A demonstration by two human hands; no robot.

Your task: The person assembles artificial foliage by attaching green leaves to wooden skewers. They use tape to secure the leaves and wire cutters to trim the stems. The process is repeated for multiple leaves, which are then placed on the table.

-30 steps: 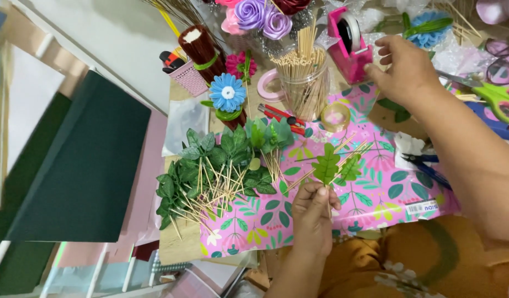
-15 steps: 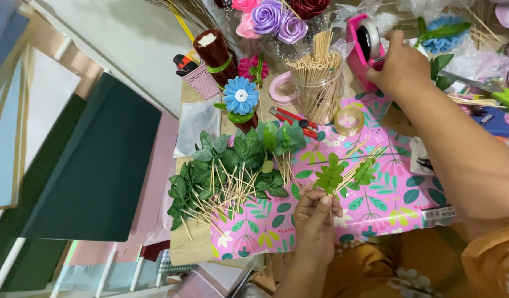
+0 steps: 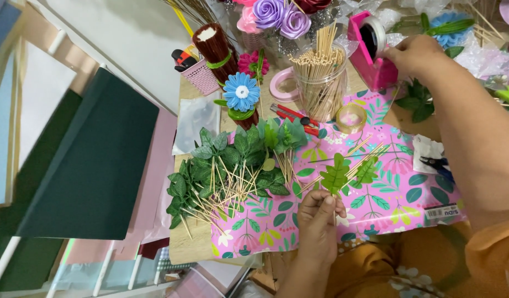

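Observation:
My left hand (image 3: 318, 215) pinches the stem of a green paper leaf (image 3: 335, 175) above the pink floral sheet (image 3: 376, 209). My right hand (image 3: 412, 55) reaches to the back and rests on a pink tape dispenser (image 3: 370, 52), fingers closed at its roll. A second green leaf on sticks (image 3: 367, 168) lies just right of the held one. A pile of green leaves glued to wooden sticks (image 3: 227, 171) lies to the left of my left hand.
A clear jar of wooden sticks (image 3: 321, 77) stands behind the sheet, with a tape roll (image 3: 351, 117), red pliers (image 3: 293, 117), a blue paper flower (image 3: 241, 92), purple paper roses (image 3: 282, 16) and a pink basket (image 3: 202, 76). Dark green paper sheets (image 3: 89, 165) lie left.
My right hand has moved from above the table onto the pink tape dispenser. My left hand keeps holding the leaf in about the same place.

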